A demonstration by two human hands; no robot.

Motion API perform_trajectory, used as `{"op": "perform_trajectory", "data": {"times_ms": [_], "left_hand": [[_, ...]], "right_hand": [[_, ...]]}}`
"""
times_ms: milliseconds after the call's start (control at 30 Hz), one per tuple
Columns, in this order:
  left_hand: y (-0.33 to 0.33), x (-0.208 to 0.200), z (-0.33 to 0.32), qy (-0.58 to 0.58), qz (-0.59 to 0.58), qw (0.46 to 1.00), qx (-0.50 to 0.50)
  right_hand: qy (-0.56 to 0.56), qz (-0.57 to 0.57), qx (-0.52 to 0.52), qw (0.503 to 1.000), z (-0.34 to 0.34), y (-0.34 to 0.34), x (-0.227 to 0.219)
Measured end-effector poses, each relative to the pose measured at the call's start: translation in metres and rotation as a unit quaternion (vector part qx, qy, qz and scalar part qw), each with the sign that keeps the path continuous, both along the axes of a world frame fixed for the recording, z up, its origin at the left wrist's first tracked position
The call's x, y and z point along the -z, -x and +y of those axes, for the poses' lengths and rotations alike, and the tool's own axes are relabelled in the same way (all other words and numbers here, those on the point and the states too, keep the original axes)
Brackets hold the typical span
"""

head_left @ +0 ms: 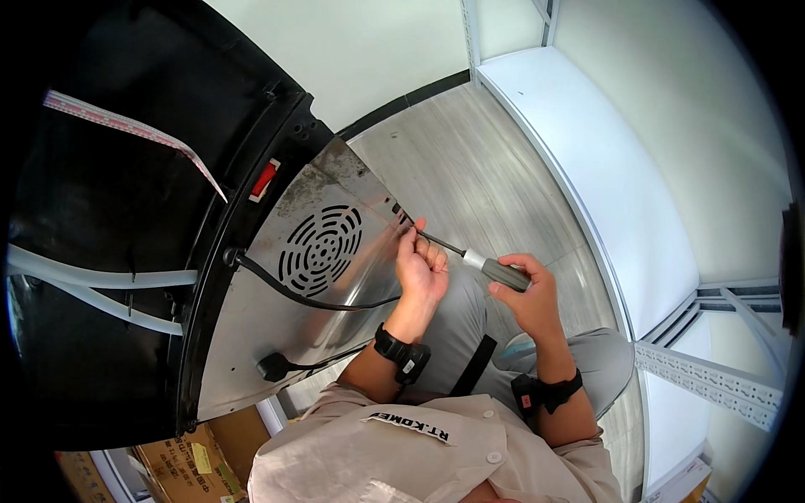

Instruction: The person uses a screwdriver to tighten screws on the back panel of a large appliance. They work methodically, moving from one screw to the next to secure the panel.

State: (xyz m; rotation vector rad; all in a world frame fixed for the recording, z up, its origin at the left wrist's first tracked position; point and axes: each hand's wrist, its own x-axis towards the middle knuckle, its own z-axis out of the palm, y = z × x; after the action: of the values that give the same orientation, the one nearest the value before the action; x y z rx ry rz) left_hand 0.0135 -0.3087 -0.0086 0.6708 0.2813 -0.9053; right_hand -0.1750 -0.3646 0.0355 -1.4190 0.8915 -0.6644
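R grip (538,300) wrapped round screwdriver (471,256), handle end; long axis runs up-left (pic) to edge of vented metal panel (371,256). L grip (422,274) nearer tip, fingers curled, touching or next to shaft; pinched on it or not, can't tell.

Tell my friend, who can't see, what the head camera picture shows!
A person's right hand grips a gray-handled screwdriver pointing toward the edge of a vented metal panel. The left hand is up by the screwdriver's far end.
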Motion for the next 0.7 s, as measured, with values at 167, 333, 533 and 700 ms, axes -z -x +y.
{"op": "perform_trajectory", "data": {"times_ms": [167, 333, 533, 700], "left_hand": [[0.0, 0.001, 0.001, 0.02, 0.003, 1.0, -0.005], [0.003, 0.001, 0.006, 0.007, -0.031, 0.999, 0.023], [0.007, 0.011, 0.009, 0.005, -0.039, 0.995, 0.087], [0.016, 0.008, 0.011, 0.013, -0.058, 0.99, 0.125]], "right_hand": [[0.019, -0.002, -0.003, 1.0, -0.003, 0.002, -0.006], [-0.005, 0.032, -0.013, 0.999, -0.007, 0.011, -0.023], [-0.009, 0.033, 0.0, 0.999, -0.013, 0.022, -0.03], [0.058, 0.062, -0.001, 0.996, -0.02, 0.033, -0.042]]}}
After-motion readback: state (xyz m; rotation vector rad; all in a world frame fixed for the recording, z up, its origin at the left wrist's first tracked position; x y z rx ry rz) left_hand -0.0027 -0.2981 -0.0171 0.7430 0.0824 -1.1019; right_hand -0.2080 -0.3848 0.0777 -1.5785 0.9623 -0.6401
